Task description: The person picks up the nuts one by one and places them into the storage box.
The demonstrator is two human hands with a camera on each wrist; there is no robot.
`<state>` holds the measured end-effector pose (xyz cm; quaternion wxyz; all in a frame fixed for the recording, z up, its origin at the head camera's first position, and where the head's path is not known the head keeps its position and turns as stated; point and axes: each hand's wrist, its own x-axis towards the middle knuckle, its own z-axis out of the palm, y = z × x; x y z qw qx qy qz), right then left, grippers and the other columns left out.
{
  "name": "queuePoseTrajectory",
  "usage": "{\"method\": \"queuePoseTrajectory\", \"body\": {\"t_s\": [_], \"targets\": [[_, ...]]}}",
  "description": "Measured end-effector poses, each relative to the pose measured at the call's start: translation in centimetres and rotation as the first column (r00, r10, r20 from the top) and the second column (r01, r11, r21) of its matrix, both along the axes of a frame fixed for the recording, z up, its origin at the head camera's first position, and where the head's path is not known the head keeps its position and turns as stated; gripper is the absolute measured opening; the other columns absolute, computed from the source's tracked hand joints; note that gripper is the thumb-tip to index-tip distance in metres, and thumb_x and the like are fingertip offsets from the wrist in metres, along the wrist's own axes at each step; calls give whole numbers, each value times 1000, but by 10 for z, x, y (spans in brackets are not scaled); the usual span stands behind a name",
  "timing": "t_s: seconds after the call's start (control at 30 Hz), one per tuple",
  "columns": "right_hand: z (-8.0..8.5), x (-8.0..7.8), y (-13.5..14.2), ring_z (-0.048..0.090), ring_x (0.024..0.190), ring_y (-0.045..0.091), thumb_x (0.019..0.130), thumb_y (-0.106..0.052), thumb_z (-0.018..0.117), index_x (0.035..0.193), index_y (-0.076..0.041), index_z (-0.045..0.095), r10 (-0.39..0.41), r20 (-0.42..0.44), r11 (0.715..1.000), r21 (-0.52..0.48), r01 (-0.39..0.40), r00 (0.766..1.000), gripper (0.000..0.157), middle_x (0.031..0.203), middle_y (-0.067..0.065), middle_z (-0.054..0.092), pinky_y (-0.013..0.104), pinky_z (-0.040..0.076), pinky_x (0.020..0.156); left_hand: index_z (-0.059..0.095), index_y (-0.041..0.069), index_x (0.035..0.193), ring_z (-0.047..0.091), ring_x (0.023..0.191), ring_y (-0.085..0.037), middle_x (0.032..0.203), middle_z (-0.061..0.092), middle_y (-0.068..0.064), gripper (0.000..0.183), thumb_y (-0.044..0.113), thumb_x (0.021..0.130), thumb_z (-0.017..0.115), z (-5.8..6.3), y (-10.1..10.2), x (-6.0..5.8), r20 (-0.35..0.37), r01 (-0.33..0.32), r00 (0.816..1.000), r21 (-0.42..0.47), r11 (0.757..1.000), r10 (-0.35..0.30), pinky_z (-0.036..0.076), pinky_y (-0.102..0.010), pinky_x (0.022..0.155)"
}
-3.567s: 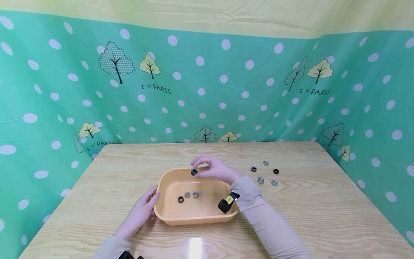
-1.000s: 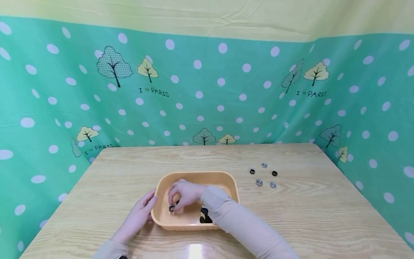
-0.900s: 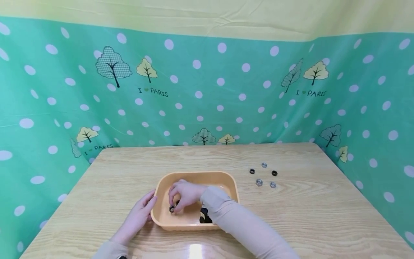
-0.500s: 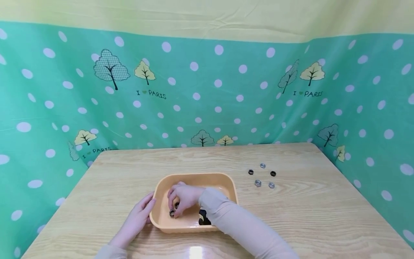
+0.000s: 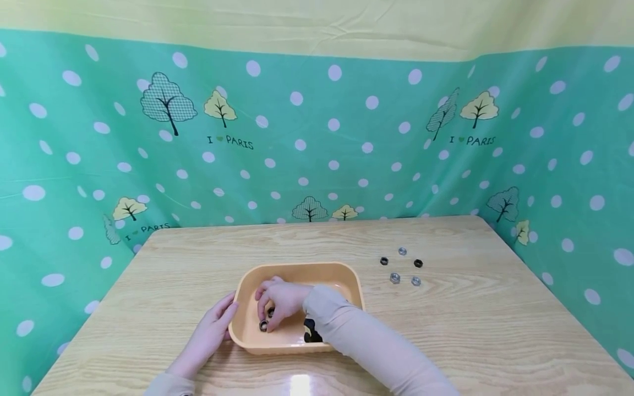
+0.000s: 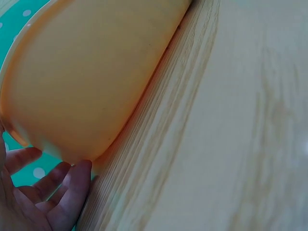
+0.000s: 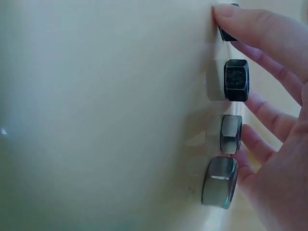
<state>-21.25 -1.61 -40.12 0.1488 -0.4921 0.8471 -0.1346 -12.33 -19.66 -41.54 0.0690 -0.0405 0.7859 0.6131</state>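
A peach-coloured plastic tray (image 5: 302,269) stands on the table with several hex nuts lined up inside it. My right hand (image 5: 283,300) reaches into its left part, where thumb and fingers pinch a black nut (image 5: 263,325) low at the tray floor. Behind that one sits another black nut (image 7: 237,80), followed in the right wrist view by a smaller silver nut (image 7: 231,134) and a larger silver nut (image 7: 220,182). At the tray's left end, my left hand (image 5: 210,330) rests its fingertips against the rim and outer wall.
Right of the tray, loose nuts lie on the wooden table (image 5: 470,308): two black, among them the rightmost black nut (image 5: 418,263), and three silver, including a large silver nut (image 5: 394,278). A green dotted curtain (image 5: 317,137) hangs behind and at both sides.
Since the oldest frame, my right hand has brought the black nut from over the tray's far rim down to its left floor. In the last half second it hardly moves. The left hand stays put.
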Motion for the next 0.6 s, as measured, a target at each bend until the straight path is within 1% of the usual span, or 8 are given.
{"method": "queuePoseTrajectory", "body": {"t_s": [0.17,0.33,0.53,0.6], "targets": [[1,1,0,35,104,6,71,-29,83,82,-24,74,-6,12,1000,3,6,1000,15,119,-6,53,10,26,89,29,-6,144,67,89,-22,130,48,-34,48,18,103,38,0,0,0,10,-8,1000,-3,1000,8,61,-31,66],[3,0,1,35,106,7,71,-29,83,83,-24,74,-12,37,1000,1,12,999,16,120,-4,53,10,26,90,29,-7,143,67,90,-24,130,48,-35,48,18,103,38,0,0,-1,1,-3,1000,-10,1000,3,61,-31,67],[4,-2,2,36,109,9,69,-32,84,90,-25,73,-34,57,999,17,33,998,24,123,-4,53,12,27,91,31,-3,144,66,95,-26,134,46,-33,47,19,103,39,1,1,0,16,-15,1000,7,1000,14,61,-30,68],[6,-2,2,36,109,9,69,-32,84,92,-25,73,-44,65,999,27,42,997,26,123,-4,52,12,28,92,30,-3,145,65,97,-27,134,46,-33,47,19,103,38,1,1,0,13,-9,1000,12,1000,9,61,-30,69]]}}
